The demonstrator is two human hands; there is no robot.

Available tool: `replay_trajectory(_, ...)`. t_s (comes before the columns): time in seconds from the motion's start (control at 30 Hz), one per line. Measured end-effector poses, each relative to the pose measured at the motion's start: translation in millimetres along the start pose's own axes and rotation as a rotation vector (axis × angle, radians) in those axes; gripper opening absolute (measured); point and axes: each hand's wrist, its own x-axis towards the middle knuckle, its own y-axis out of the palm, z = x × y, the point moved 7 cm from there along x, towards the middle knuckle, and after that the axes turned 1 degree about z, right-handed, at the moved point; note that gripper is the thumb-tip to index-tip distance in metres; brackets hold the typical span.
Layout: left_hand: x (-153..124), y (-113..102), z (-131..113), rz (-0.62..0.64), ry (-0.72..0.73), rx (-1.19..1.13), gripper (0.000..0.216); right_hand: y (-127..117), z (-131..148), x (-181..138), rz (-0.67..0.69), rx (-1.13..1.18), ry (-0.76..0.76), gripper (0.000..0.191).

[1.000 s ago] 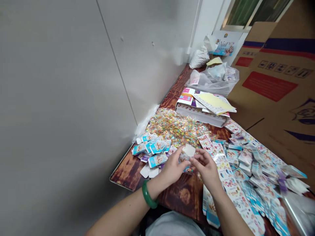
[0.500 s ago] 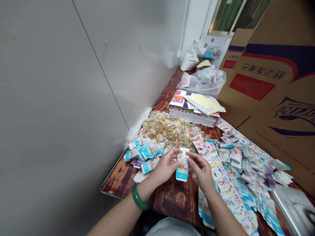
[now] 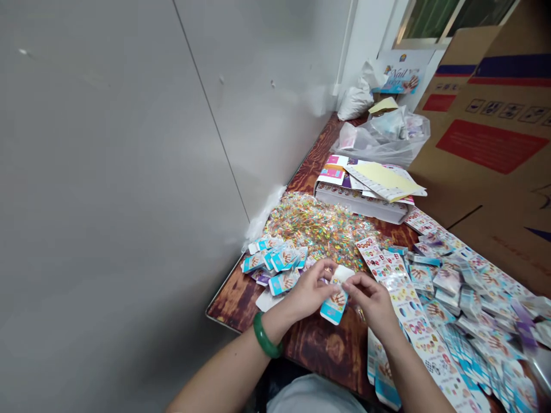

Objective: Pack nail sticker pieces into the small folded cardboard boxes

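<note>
Between my two hands is a small blue-and-white nail sticker box with a hand picture on its front and a white flap standing at its top. My left hand pinches its left side; a green bangle circles that wrist. My right hand has thumb and fingers closed at the box's upper right edge, by the flap. Left of my hands lies a loose pile of similar small boxes. Just beyond spreads a heap of small clear packets with orange, yellow and green bits inside.
Printed sticker sheets run along my right, beside many small boxes. Farther back stand a stack of printed sheets, a clear plastic bag and a white sack. Large cartons rise on the right; a grey wall borders the left.
The view has swung left, so everything appears farther right. The box has tilted, its lower end now leaning left. Both hands stay on it.
</note>
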Motion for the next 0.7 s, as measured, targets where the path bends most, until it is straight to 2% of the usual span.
replay_trajectory(0.07,-4.0,2.0,-3.0,-0.060,0.042,0.172,0.066,-1.1,0.8,1.0,-0.079,0.029,-0.034,0.023)
replay_trajectory(0.1,-5.8,3.1,-5.0,-0.095,0.070,0.282,0.071,-1.1,1.1,0.9,-0.119,0.057,-0.050,0.027)
replay_trajectory(0.17,-8.5,5.3,-8.5,-0.162,0.132,0.487,0.060,1.5,2.7,0.0,-0.150,0.061,-0.087,0.035)
replay_trajectory(0.23,-9.3,6.9,-9.1,-0.202,0.180,0.602,0.044,7.3,8.2,-1.8,-0.105,-0.030,-0.148,0.027)
replay_trajectory(0.3,-9.1,7.4,-8.1,-0.218,0.208,0.662,0.040,10.9,15.9,-4.4,-0.061,-0.125,-0.213,0.016)
replay_trajectory(0.37,-9.3,7.6,-7.8,-0.217,0.222,0.707,0.040,10.4,21.8,-5.6,-0.047,-0.124,-0.224,0.013)
replay_trajectory(0.53,-13.9,11.3,-14.8,-0.202,0.293,0.786,0.032,5.2,23.2,-0.4,-0.072,0.018,-0.052,0.016)
replay_trajectory(0.6,-15.1,12.6,-16.6,-0.202,0.314,0.798,0.031,5.2,23.5,0.6,-0.077,0.030,-0.030,0.017)
replay_trajectory(0.7,-14.3,12.6,-15.7,-0.196,0.297,0.800,0.033,6.0,28.0,-1.8,-0.096,-0.019,-0.121,0.013)
